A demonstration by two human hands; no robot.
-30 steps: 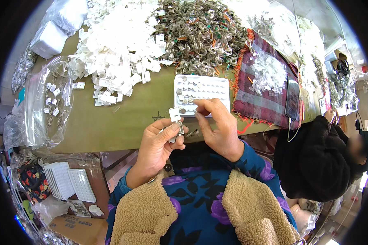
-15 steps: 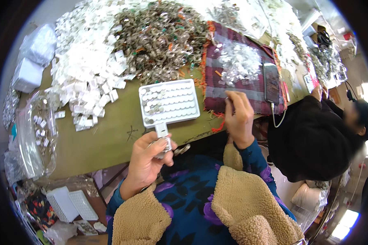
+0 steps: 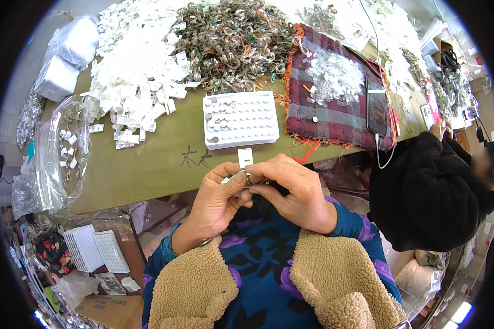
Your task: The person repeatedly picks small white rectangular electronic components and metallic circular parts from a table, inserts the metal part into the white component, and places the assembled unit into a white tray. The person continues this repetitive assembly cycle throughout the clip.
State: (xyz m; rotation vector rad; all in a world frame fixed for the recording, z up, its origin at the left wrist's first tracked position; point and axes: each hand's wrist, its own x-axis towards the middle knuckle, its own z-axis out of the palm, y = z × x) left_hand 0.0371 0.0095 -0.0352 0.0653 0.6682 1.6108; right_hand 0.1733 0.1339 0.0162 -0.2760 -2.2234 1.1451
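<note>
In front of my chest, my left hand (image 3: 217, 200) is closed on a small flat white plastic piece (image 3: 245, 157) with a dark slot, its end sticking up above the fingers. My right hand (image 3: 299, 192) meets it there, thumb and fingertips pinched together at the lower part of the piece. Whatever sits between the right fingertips is hidden. Just beyond the hands lies a white tray (image 3: 244, 144) with rows of round wells; small round silvery discs (image 3: 219, 124) sit in its left part.
A heap of white plastic pieces (image 3: 140, 71) and a pile of greyish coiled bits (image 3: 230, 44) cover the table's far side. On a plaid cloth (image 3: 302, 126) lie clear pieces (image 3: 335, 77), a small disc (image 3: 314, 119) and a phone (image 3: 376, 107). A person in black (image 3: 428, 192) is at right.
My right hand has come left from the cloth's edge to join my left hand. The left hand has shifted right with the white piece. A small disc now shows on the cloth.
</note>
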